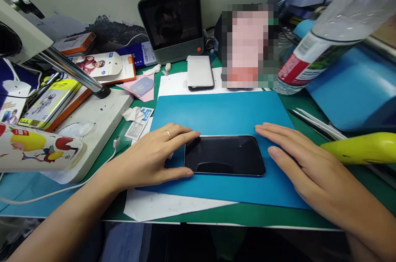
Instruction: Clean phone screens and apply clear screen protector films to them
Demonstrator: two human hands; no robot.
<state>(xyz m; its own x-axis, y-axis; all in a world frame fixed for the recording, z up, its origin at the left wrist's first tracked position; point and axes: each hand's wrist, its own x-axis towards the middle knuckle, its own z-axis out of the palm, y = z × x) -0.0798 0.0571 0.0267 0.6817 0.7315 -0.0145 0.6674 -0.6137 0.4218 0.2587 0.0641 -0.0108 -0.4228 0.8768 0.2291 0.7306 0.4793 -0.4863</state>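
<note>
A black smartphone (pixel 225 155) lies screen up on a blue mat (pixel 222 111) near the desk's front edge. My left hand (pixel 153 155) rests flat on the mat at the phone's left end, fingertips touching its corner and lower edge; a ring sits on one finger. My right hand (pixel 305 163) lies flat on the mat just right of the phone, fingers spread, fingertips beside its right end. Neither hand grips anything.
A white power bank (pixel 200 72) and a dark speaker-like box (pixel 173 22) stand behind the mat. A clear plastic bottle (pixel 328 27) hangs at upper right. A lamp base (pixel 93 117), boxed packages (pixel 52 101), a white cable (pixel 102 163) and a yellow-green object (pixel 361 148) flank the mat.
</note>
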